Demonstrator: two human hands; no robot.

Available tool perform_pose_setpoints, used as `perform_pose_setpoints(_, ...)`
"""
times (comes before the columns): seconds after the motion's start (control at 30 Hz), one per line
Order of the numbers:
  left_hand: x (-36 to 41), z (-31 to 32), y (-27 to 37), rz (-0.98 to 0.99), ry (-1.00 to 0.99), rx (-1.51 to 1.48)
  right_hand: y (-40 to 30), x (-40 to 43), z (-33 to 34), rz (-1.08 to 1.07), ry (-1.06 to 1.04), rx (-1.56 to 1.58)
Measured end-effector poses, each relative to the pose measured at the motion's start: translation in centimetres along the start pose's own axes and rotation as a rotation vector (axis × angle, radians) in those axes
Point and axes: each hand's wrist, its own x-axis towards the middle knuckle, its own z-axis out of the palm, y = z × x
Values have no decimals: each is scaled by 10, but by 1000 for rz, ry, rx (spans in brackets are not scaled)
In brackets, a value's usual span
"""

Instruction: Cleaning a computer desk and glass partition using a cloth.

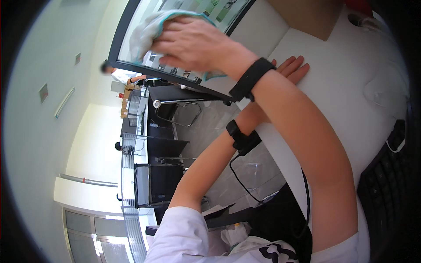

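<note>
My right hand (194, 44) presses a white cloth with teal edging (144, 37) against a dark-framed glass panel (179, 70), its fingers partly sunk in the folds. The panel stands at the edge of a white desk (329, 85). My right forearm crosses over my left one. Beneath that crossing, my left hand (292, 69) rests on the desk with its fingers spread and nothing seen in it; its palm is mostly hidden. Both wrists wear black straps, and a cable runs from the left one.
A cardboard box (309, 19) stands on the desk at the top. At the right lie a black keyboard (381, 190), a small black device (396, 134) and clear plastic (378, 85). Beyond the desk edge are a black chair (184, 93), more desks and a person (121, 74) in white.
</note>
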Motion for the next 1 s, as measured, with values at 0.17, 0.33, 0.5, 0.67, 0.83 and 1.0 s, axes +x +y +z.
perform_pose_setpoints(0.17, -1, 3, 2, -4, 3, -56, 34, -19, -25, 297, 152, 152)
perform_pose_setpoints(0.33, -5, 4, 6, 5, 62, -100, 77, -37, -47, 532, 189, -190)
perform_pose_setpoints(0.5, -19, 3, 0, -105, -1, -31, 80, -40, -39, 522, 412, -114)
perform_pose_setpoints(0.67, -12, 4, 2, -76, 101, -146, 72, -47, -31, 648, 337, -138)
perform_pose_setpoints(0.83, -4, -6, 8, -102, -8, -97, 58, -40, -24, 775, 378, -303)
perform_pose_setpoints(1.0, -5, -15, 12, -187, -68, -5, 32, -13, -15, 814, 445, -363)
